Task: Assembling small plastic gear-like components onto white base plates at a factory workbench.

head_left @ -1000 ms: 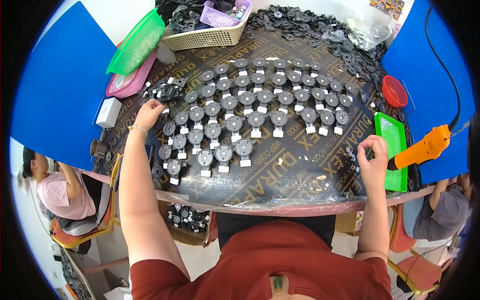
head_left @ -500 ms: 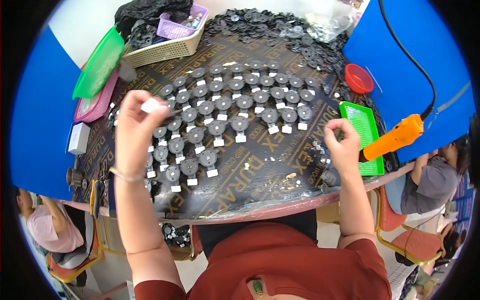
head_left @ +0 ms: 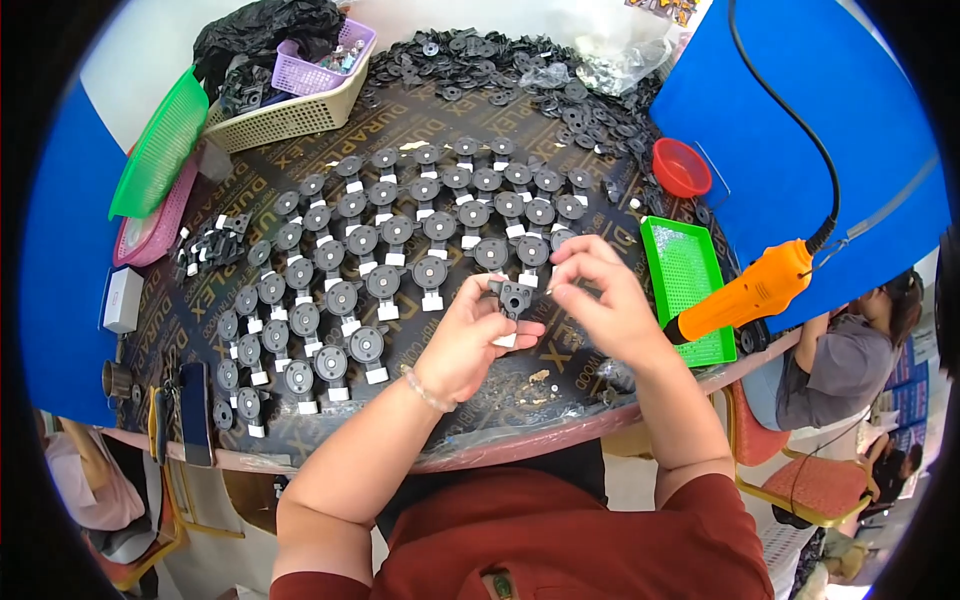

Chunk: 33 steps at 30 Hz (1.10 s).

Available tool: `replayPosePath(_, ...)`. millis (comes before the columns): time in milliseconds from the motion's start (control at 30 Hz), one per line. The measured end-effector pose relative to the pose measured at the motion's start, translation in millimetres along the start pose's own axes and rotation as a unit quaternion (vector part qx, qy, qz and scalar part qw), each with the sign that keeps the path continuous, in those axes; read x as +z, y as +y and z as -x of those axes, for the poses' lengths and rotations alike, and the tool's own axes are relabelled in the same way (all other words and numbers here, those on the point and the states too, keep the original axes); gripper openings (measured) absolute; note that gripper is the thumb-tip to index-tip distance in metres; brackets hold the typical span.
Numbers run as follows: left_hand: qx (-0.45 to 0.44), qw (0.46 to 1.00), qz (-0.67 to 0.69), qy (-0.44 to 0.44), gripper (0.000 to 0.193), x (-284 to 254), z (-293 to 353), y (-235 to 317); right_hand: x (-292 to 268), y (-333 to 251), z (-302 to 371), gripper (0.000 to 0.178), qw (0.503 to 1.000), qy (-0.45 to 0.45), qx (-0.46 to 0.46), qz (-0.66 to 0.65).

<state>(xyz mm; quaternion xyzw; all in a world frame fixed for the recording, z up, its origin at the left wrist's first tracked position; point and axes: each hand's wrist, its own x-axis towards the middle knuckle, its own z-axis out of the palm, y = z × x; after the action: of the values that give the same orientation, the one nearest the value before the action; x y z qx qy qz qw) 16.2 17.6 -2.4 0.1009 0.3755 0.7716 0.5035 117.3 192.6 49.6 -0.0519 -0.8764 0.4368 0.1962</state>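
In front of me, my left hand [head_left: 464, 345] is closed around a black plastic piece [head_left: 515, 297] with a round hole in its top and a white block at its lower end. Just right of that piece, my right hand [head_left: 606, 308] pinches thumb against fingertips. Something tiny shows at the fingertips, too small to name. Rows of similar pieces, black discs with white ends [head_left: 382, 282], lie on the dark table beyond and to the left of both hands.
An orange power screwdriver [head_left: 745, 290] with a cable stands over a green tray [head_left: 652, 232] at right. A red bowl [head_left: 682, 168] sits behind it. Loose black discs [head_left: 480, 62] are heaped at the back, beside a beige basket [head_left: 300, 118]. Two seated people [head_left: 835, 345] are at the sides.
My left hand has come from the left side to the middle with the piece. My right hand has moved left to meet it. The whole view has shifted slightly.
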Motion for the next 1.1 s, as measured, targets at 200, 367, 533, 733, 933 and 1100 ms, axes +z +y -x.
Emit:
replayPosePath(200, 0.042, 0.997, -0.059, -0.006, 0.055, 2.9, 0.3, -4.2, 16.2, -5.3, -14.4, 0.006, 0.997, -0.071, -0.027, 0.023)
replayPosePath(367, 0.038, 0.998, -0.058, -0.009, 0.054, 9.0, 0.7, 0.2, 11.4, -3.4, -17.7, 0.008, 0.999, -0.019, -0.025, 0.036)
replayPosePath(533, -0.005, 1.0, -0.012, 0.006, 0.044, 2.5, 2.3, 2.9, -10.9, 17.6, -23.9, 0.012, 0.985, 0.157, 0.0, 0.078)
replayPosePath(733, -0.008, 0.998, -0.021, 0.057, 0.027, 3.4, 1.9, -0.7, -17.8, 73.0, -103.3, 0.03, 0.917, 0.241, -0.002, 0.318)
replayPosePath(933, 0.005, 0.999, -0.011, 0.053, 0.026, 0.0, -3.6, -2.1, -54.5, 202.2, -207.6, 0.038, 0.885, 0.207, 0.167, 0.383)
replayPosePath(1100, 0.009, 0.998, -0.007, 0.059, 0.025, -4.9, -4.3, -0.6, -56.2, 224.8, -243.6, 0.078, 0.87, 0.074, 0.25, 0.418)
